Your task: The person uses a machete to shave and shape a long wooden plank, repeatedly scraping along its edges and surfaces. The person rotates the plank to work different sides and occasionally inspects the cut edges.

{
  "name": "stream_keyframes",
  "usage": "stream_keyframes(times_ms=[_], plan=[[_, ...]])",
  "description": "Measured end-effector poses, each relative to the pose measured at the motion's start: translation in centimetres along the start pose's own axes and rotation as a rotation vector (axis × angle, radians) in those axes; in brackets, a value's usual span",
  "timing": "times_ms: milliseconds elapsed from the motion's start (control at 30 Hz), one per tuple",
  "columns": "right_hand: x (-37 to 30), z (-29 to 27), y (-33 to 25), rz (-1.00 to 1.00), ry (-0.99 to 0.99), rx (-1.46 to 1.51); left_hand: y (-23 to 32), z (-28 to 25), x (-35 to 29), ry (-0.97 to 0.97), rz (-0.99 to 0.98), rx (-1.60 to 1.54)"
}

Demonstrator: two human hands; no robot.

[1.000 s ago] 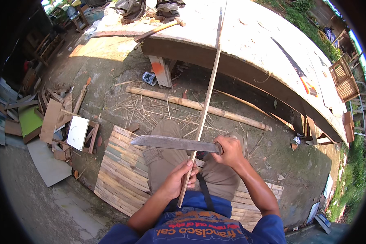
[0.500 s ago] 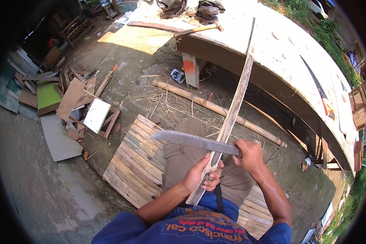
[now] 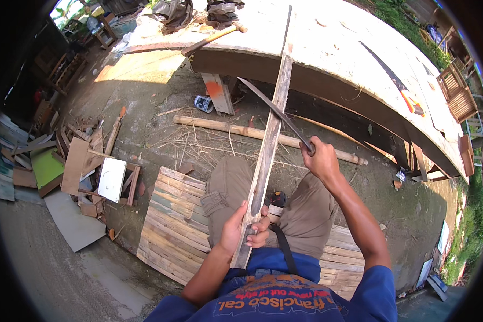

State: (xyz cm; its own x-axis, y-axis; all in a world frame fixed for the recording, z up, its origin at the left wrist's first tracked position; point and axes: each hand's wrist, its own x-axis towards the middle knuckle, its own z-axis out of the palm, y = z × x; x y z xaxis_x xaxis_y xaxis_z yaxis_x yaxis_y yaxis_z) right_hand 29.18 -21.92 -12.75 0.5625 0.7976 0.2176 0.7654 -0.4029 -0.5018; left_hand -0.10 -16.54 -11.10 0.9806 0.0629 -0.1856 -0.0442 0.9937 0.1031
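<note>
My left hand point(image 3: 242, 228) is wrapped round the lower part of a long split bamboo strip point(image 3: 269, 139), close to my lap. The strip slants up and away, its far end lying over the edge of the white-topped table. In my right hand point(image 3: 322, 158), the fingers are closed on the handle end of a machete point(image 3: 271, 107). Its long dark blade crosses the strip about midway along, pointing up and left, edge-on to me. The handle itself is mostly hidden by my fingers.
Ahead stands the white-topped table point(image 3: 327, 43) with a hammer point(image 3: 212, 40) and an orange-handled saw point(image 3: 397, 83). A bamboo pole point(image 3: 225, 127) and shavings lie on the ground. I sit on a slatted bamboo bench point(image 3: 169, 231). Scrap boards point(image 3: 75, 166) are heaped at left.
The machete has moved up and away along the strip, from near my left hand to about its middle, and its blade has turned edge-on. My left hand keeps its hold.
</note>
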Motion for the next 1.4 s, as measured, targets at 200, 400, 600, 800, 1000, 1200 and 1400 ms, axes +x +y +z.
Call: stream_keyframes(times_ms=[200,400,600,800,1000,1200,1400], plan=[[-1.2,-0.2,0.8,-0.545,-0.063,0.030,-0.2,-0.1,-0.2,0.019,-0.006,-0.019],[1.8,-0.7,2.4,-0.129,0.046,-0.064,0.2,-0.5,-0.1,-0.030,-0.029,-0.053],[5.1,-0.2,5.2,0.200,0.153,-0.059,0.3,-0.9,-0.2,-0.036,-0.037,-0.104],[2.5,-0.3,5.0,-0.275,0.008,-0.189,0.6,-1.5,-1.0,-0.110,-0.057,-0.138],[4.9,-0.2,4.9,0.240,0.081,0.007,0.3,-1.6,-0.5,-0.076,-0.026,-0.136],[5.8,0.3,6.1,0.101,0.160,-0.195,0.2,-2.1,0.0,-0.114,-0.037,-0.185],[3.6,-1.2,5.8,-0.407,-0.024,-0.241,-0.3,-2.6,-0.5,-0.141,-0.030,-0.210]])
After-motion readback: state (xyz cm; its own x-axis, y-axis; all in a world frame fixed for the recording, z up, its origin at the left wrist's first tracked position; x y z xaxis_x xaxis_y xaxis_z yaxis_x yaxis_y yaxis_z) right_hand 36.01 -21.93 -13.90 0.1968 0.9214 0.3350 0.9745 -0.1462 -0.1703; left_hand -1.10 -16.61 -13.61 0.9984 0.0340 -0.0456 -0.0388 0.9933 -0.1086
